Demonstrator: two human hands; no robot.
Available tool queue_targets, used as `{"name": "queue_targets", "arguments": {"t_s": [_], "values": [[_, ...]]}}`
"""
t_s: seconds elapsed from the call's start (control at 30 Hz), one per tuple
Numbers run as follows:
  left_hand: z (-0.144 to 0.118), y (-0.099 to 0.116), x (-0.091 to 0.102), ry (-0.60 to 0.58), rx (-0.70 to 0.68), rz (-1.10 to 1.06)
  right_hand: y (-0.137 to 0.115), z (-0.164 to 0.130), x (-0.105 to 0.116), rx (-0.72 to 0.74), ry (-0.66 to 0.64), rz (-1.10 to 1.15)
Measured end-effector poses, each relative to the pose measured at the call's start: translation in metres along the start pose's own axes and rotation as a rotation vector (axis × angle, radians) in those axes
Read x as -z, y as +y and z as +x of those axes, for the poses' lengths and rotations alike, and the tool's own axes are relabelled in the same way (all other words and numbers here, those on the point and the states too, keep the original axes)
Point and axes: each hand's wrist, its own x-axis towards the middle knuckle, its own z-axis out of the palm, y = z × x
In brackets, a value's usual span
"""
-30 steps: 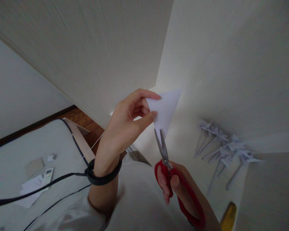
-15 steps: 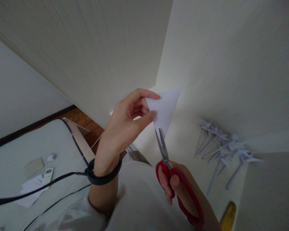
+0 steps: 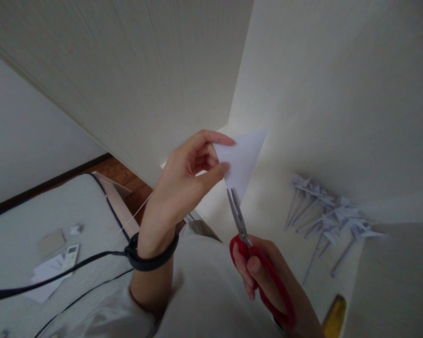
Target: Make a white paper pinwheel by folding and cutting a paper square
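Two hands are busy: the right hand (image 3: 264, 278), its grip clamped on red scissors (image 3: 243, 233), points the blades away at the lower corner of a paper triangle (image 3: 245, 159), seemingly mostly uncut. The left hand (image 3: 186, 178), wrist arched, pinches the triangle's left edge above the worktop (image 3: 271, 216), where several apparently complete pinwheels (image 3: 326, 201) lie.

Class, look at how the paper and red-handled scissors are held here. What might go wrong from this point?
1. The left hand's thumb lies close to the tips of the scissors, so a slip of the right hand could nip it.
2. The white paper is pinched near one edge only, so it may bend or twist between the blades.
3. The cord on the black wristband could snag and jerk the paper.
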Motion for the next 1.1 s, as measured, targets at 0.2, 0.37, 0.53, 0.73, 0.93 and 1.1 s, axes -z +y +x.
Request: {"name": "queue_targets", "arguments": {"t_s": [0.2,0.37,0.53,0.73,0.93,1.1], "values": [[-0.0003,0.0006,-0.0005,0.009,-0.007,0.009,-0.0046,-0.0068,-0.0053,-0.035,0.065,0.011],[-0.0004,0.0009,-0.0005,0.005,0.012,0.011,-0.0016,-0.0055,-0.0036,-0.02,0.068,-0.001],[-0.0009,-0.0001,0.0004,-0.009,0.009,0.002,-0.001,-0.003,-0.0019,-0.041,0.068,-0.002],[-0.0008,0.0001,0.0003,-0.01,0.012,0.008,-0.0037,-0.0067,-0.0057,-0.036,0.13,-0.021],[-0.0013,0.0014,0.0002,-0.014,0.029,0.001,-0.0035,-0.0075,-0.0052,-0.014,0.177,-0.039],[-0.0009,0.0007,0.0005,-0.017,0.02,0.012,-0.0038,-0.0096,-0.0059,-0.029,0.171,-0.041]]}}
